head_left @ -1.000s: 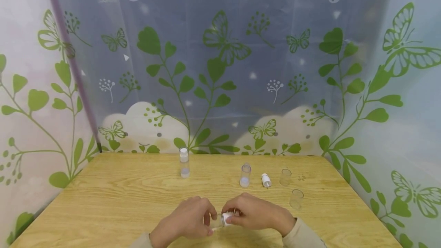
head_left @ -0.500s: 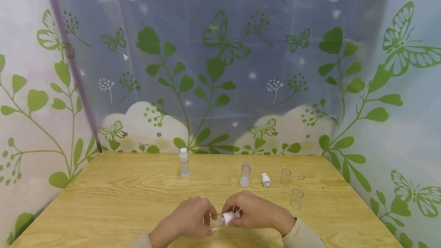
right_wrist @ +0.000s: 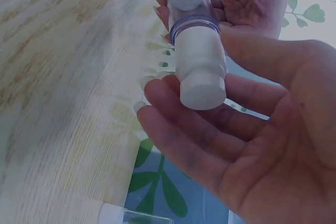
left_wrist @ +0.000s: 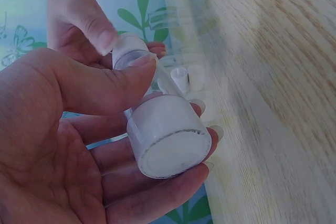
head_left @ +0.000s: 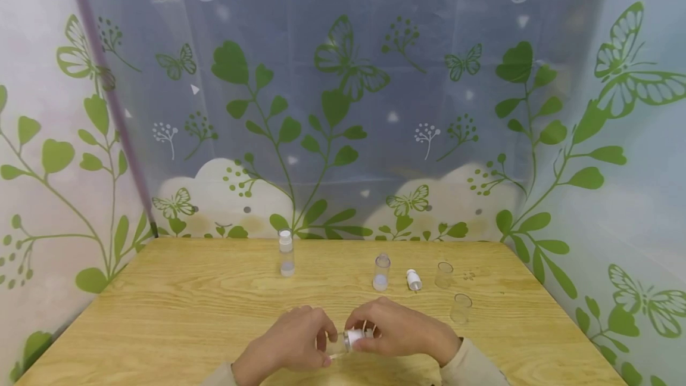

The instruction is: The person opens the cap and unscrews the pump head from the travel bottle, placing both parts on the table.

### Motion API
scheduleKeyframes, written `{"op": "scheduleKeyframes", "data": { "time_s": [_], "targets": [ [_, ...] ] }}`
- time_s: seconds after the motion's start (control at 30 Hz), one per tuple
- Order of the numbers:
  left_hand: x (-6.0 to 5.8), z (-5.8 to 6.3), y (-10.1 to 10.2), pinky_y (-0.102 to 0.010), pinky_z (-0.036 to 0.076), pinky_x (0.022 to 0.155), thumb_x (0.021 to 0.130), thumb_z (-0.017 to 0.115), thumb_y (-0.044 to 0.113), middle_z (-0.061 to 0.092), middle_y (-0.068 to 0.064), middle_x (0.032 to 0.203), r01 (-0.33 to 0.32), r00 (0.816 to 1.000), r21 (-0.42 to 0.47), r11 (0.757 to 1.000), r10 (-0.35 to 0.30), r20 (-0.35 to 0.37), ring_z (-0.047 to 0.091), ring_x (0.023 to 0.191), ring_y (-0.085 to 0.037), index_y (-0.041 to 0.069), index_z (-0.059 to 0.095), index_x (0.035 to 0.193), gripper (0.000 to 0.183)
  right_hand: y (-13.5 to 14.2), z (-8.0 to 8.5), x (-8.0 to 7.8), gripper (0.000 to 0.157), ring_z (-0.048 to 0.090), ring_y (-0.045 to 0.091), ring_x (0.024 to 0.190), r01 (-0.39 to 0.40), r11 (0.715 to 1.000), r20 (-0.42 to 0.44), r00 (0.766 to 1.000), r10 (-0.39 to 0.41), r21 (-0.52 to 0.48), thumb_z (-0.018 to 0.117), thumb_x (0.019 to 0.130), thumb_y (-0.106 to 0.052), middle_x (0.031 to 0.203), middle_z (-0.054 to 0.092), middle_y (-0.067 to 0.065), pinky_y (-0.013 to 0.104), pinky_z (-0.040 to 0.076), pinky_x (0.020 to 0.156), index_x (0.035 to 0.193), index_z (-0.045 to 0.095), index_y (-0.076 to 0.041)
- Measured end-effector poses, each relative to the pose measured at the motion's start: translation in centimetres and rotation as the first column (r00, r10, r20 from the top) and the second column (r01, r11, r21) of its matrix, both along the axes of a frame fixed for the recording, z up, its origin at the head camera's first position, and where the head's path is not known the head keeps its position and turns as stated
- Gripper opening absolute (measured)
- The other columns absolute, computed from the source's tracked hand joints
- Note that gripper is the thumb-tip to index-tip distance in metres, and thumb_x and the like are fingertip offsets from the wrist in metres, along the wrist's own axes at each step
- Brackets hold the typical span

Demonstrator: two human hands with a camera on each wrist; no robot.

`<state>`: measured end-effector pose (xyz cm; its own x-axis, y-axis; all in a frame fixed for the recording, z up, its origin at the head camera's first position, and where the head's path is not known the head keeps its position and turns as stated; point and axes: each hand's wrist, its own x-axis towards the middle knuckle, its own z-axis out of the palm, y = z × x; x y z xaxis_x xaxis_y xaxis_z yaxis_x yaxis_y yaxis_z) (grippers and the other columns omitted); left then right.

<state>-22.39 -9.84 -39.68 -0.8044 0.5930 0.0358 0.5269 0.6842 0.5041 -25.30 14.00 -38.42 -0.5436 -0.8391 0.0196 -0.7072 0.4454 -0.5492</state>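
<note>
My left hand [head_left: 297, 338] grips a small clear bottle [head_left: 337, 347] that lies tilted on its side between both hands. Its thick white base [left_wrist: 168, 135] faces the left wrist camera, with the thumb across the clear body and the fingers underneath. On the other end sits a white pump head [right_wrist: 202, 66], seated at the bottle's ringed neck. My right hand [head_left: 399, 332] holds this pump head between the thumb and loosely curved fingers. In the right wrist view, the rounded end of the pump head points toward the palm.
Behind the hands, a bottle with a white pump [head_left: 287, 255] stands at the back left. Right of it come an uncapped clear bottle [head_left: 382, 273], a loose white pump head [head_left: 414, 280] and two clear caps, one farther back [head_left: 444, 276] and one nearer [head_left: 461, 308].
The right fingers have shifted slightly around the pump head, so more of its white end shows than a second ago. The left hand and the bottle stay in place.
</note>
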Motion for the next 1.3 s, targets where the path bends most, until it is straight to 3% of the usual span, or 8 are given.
{"op": "scheduleKeyframes", "data": {
  "time_s": [0.13, 0.33, 0.5, 0.7, 1.3],
  "targets": [
    [0.01, 0.01, -0.01, -0.02, 0.048, 0.059, 0.075, 0.086, 0.011, 0.071, 0.011, 0.072, 0.0, 1.0, -0.002, 1.0, 0.0, 0.002, 0.058, 0.063, 0.001, 0.009, 0.08, 0.095, 0.021, 0.2, -0.04, -0.09, 0.025, 0.069, 0.001, 0.095, -0.034, 0.999, -0.015, 0.999, 0.034, -0.002, 0.055, 0.107, -0.02, 0.117, 0.076, 0.005, 0.017, 0.056, 0.08, 0.123, 0.071, -0.008],
    [-0.05, 0.0, 0.04, -0.02, 0.048, 0.059, 0.075, 0.086, 0.011, 0.071, 0.011, 0.072, 0.001, 1.0, 0.003, 1.0, -0.001, 0.011, 0.058, 0.063, 0.001, 0.01, 0.08, 0.095, 0.021, 0.29, -0.03, -0.1, 0.03, 0.071, 0.005, 0.081, -0.039, 0.999, 0.082, 0.996, 0.038, 0.008, 0.048, 0.11, -0.016, 0.11, 0.077, 0.006, 0.017, 0.055, 0.078, 0.129, 0.067, -0.005],
    [-0.05, 0.03, 0.08, -0.02, 0.048, 0.059, 0.075, 0.086, 0.011, 0.071, 0.011, 0.072, 0.005, 1.0, -0.002, 1.0, -0.005, 0.004, 0.058, 0.064, 0.001, 0.01, 0.08, 0.095, 0.021, 0.16, -0.07, 0.01, 0.027, 0.072, 0.002, 0.083, -0.039, 0.999, 0.079, 0.996, 0.038, 0.007, 0.053, 0.107, -0.014, 0.113, 0.077, 0.006, 0.016, 0.056, 0.077, 0.127, 0.068, -0.005],
    [-0.05, 0.05, 0.09, -0.02, 0.048, 0.059, 0.075, 0.086, 0.011, 0.072, 0.01, 0.073, 0.01, 1.0, -0.005, 1.0, -0.01, -0.001, 0.058, 0.064, 0.002, 0.01, 0.08, 0.094, 0.02, 0.04, -0.19, -0.05, 0.021, 0.064, -0.006, 0.089, -0.039, 0.999, 0.007, 0.999, 0.039, 0.014, 0.062, 0.103, -0.011, 0.109, 0.076, -0.001, 0.015, 0.054, 0.078, 0.121, 0.072, -0.007],
    [-0.04, -0.05, 0.05, -0.021, 0.049, 0.059, 0.075, 0.086, 0.011, 0.072, 0.01, 0.073, 0.006, 1.0, 0.004, 1.0, -0.006, 0.012, 0.059, 0.064, 0.001, 0.01, 0.08, 0.095, 0.021, -0.06, -0.26, -0.14, 0.019, 0.063, -0.006, 0.089, -0.015, 1.0, -0.011, 1.0, 0.015, -0.004, 0.071, 0.096, -0.008, 0.106, 0.076, -0.004, 0.014, 0.055, 0.075, 0.114, 0.074, -0.011]
  ]
}}
